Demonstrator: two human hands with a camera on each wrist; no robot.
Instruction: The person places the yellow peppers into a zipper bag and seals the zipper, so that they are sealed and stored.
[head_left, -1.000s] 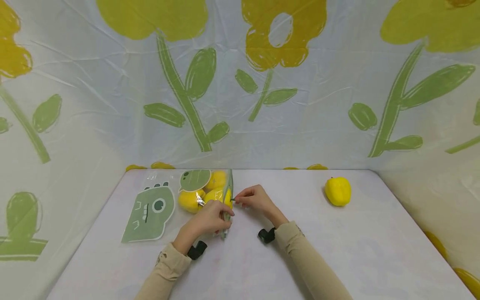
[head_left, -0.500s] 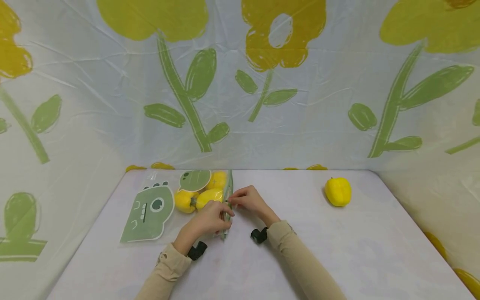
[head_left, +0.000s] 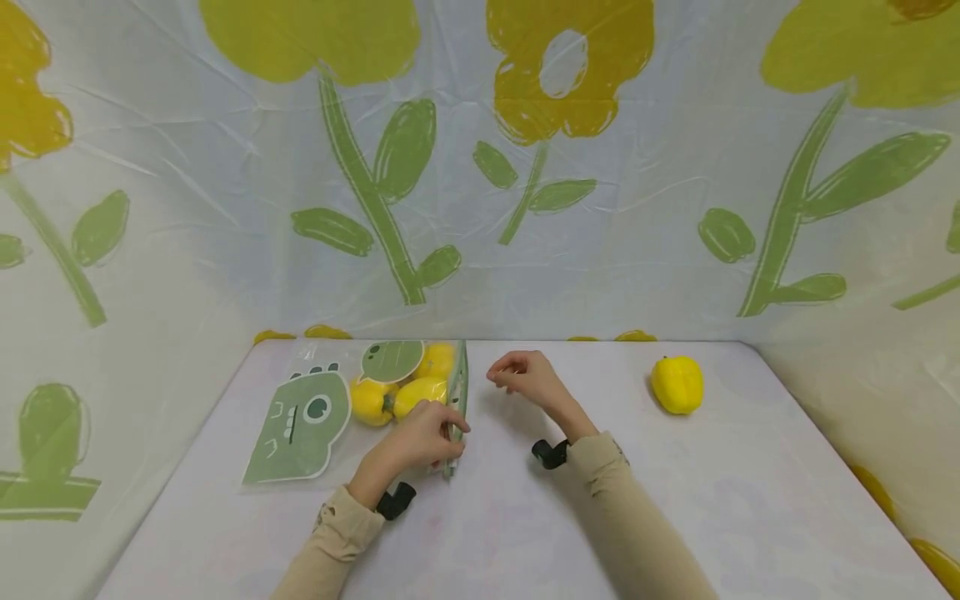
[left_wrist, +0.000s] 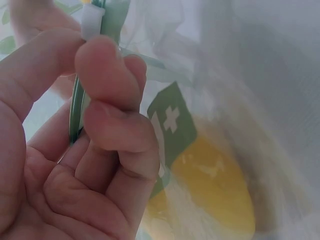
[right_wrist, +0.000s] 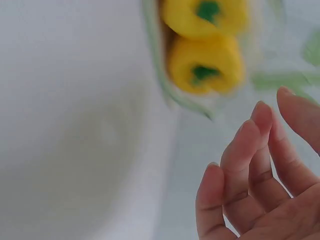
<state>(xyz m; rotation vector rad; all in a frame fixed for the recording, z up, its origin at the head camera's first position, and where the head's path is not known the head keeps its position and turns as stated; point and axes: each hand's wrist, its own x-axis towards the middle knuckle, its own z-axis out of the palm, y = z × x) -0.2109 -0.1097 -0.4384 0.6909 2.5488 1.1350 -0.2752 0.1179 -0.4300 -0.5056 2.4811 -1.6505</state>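
A clear zip bag (head_left: pixel 298 429) with green dinosaur prints lies on the table's left half, holding several yellow bell peppers (head_left: pixel 369 402). My left hand (head_left: pixel 420 437) grips the near part of its green-edged mouth. In the left wrist view, fingers (left_wrist: pixel 107 75) curl round that green strip, close to a white zip slider (left_wrist: pixel 92 21). My right hand (head_left: pixel 531 379) hovers right of the bag, touching nothing, its fingers loosely bent. The right wrist view, partly blurred, shows the mouth gaping, with peppers (right_wrist: pixel 207 62) and their green stems inside.
A single yellow bell pepper (head_left: pixel 677 385) sits on the white table (head_left: pixel 750 500) at the far right. A flower-printed cloth (head_left: pixel 637 250) rises behind the table and along both sides.
My right hand first moved left to the bag's mouth, then drew away to the right and back. The peppers in the bag shifted slightly left. My left hand kept its grip.
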